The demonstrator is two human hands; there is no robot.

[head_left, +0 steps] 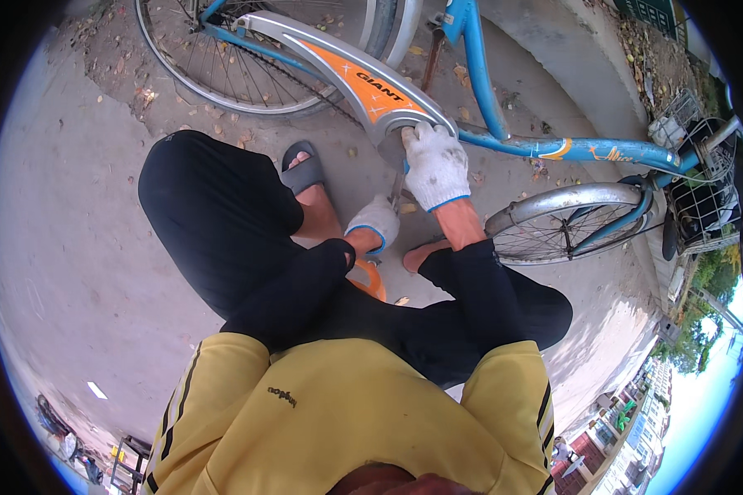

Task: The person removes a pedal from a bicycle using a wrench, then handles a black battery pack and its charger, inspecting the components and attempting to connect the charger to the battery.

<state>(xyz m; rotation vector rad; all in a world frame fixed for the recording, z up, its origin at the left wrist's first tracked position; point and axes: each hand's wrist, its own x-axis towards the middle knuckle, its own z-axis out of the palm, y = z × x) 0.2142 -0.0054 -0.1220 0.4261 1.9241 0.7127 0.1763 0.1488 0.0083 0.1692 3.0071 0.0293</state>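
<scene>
A blue bicycle frame (487, 74) stands ahead of me, with a silver and orange chain guard (363, 78) running along it. My right hand (436, 167), in a white knit glove soiled with dark marks, has its fingers bent against the guard's round front end, by the crank; what they grip is hidden. Lower and to the left, my left hand (374, 221), gloved too, is closed near a narrow greyish part (398, 188) below the crank. I cannot make out what it holds. Beneath my left wrist an orange curved object (373, 282) shows between my legs.
The spoked rear wheel (248, 82) is at upper left, the front wheel (570, 227) at right, beside a wire basket (706, 214). A concrete kerb (574, 66) runs behind the bicycle. My sandalled foot (304, 169) rests on the pavement (82, 247), near scattered leaves.
</scene>
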